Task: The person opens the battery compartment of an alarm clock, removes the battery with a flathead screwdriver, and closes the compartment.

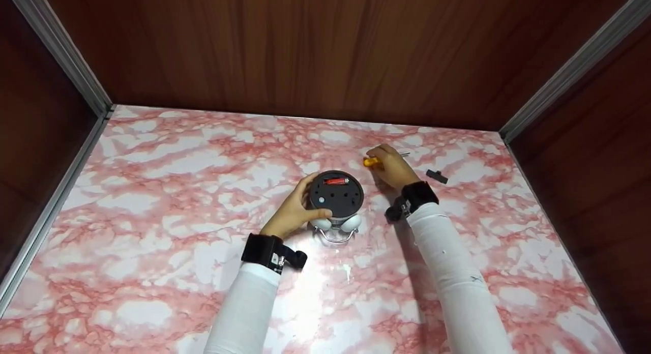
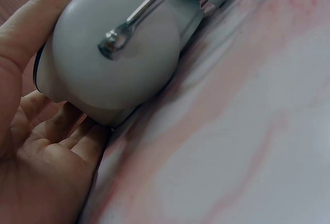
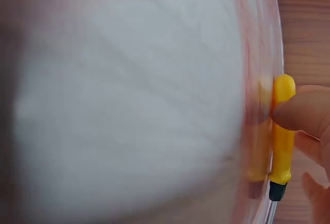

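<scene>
A round twin-bell alarm clock (image 1: 335,204) lies with its black back facing up, its white bells (image 2: 118,46) and metal handle toward the person. A red battery (image 1: 335,181) sits in the uncovered slot in that back. My left hand (image 1: 292,211) grips the clock's left side, thumb over the edge of the back and fingers around the body. Farther off to the right, my right hand (image 1: 391,166) pinches a screwdriver by its yellow handle (image 3: 282,146), low at the tabletop. The screwdriver's metal shaft (image 1: 404,154) points right, partly hidden behind that hand.
A small black battery cover (image 1: 436,176) lies on the table to the right of my right hand. The pink-and-white marbled tabletop (image 1: 152,216) is bounded by a dark wooden back wall (image 1: 305,54) and side panels with metal edge strips.
</scene>
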`<state>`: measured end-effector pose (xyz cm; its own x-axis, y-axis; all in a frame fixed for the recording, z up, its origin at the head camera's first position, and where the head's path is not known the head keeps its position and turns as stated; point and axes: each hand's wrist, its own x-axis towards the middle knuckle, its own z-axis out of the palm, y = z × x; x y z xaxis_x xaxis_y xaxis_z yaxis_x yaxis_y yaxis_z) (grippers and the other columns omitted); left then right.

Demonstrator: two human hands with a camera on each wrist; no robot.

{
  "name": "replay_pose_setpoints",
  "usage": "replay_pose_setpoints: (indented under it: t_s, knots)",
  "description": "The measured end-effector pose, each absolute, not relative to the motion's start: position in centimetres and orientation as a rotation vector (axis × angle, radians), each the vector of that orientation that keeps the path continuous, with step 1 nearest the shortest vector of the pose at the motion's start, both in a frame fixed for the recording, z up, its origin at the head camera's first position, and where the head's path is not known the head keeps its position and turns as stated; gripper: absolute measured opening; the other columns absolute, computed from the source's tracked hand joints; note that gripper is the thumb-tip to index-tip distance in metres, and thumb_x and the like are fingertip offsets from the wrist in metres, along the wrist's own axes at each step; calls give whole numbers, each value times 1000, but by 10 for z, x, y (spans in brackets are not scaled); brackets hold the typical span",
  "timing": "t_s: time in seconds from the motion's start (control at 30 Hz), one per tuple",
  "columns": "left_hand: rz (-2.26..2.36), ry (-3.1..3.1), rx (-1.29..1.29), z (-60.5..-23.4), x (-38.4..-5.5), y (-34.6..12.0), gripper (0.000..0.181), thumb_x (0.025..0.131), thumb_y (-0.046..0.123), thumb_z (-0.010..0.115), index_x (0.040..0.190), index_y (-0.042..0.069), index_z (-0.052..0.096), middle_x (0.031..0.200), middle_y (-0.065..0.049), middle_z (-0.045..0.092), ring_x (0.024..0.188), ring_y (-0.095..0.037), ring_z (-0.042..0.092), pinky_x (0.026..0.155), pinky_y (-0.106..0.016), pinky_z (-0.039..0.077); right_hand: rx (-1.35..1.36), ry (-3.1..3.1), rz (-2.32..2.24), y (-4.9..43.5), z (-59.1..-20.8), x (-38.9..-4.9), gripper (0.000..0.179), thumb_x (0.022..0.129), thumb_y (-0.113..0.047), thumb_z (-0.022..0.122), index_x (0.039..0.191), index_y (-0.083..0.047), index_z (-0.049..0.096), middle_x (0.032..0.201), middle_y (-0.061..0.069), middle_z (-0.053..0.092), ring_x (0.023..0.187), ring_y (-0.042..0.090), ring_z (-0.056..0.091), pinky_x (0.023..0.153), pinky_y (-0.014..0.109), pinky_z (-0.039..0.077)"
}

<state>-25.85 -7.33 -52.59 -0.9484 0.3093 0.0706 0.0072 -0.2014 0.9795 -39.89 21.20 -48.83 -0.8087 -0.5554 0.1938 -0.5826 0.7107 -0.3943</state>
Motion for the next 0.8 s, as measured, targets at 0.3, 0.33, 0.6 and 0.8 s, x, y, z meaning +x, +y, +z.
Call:
replay_pose_setpoints:
  t_s: [0.3,0.33,0.6,0.8]
  knots:
    - [2265,1857,360,-526,-258,-72,104,76,7,90,160,16,30,158,-2,40,144,-21,39,118,-33,33,923,-2698,897,211,-483,-370,39,89,12,66,127,2,63,130,17,55,125,33,54,111,45,43]
    - [2263,1866,355,-526,-258,-73,104,76,7,90,160,17,30,158,-2,41,144,-22,40,118,-33,34,919,-2674,934,210,-483,-365,39,89,13,66,127,2,63,130,17,56,126,32,53,111,44,42]
    - [2262,1863,340,-526,-256,-73,102,76,7,90,159,17,32,157,-3,42,144,-22,40,119,-34,32,683,-2554,1541,193,-483,-314,47,93,13,59,138,2,55,141,19,49,132,35,49,112,53,43]
    - [2246,1886,339,-525,-256,-73,104,75,9,91,160,18,31,156,0,42,143,-21,41,119,-35,33,470,-2628,1785,184,-485,-278,70,95,-19,73,154,-9,38,156,20,35,141,38,41,114,56,38]
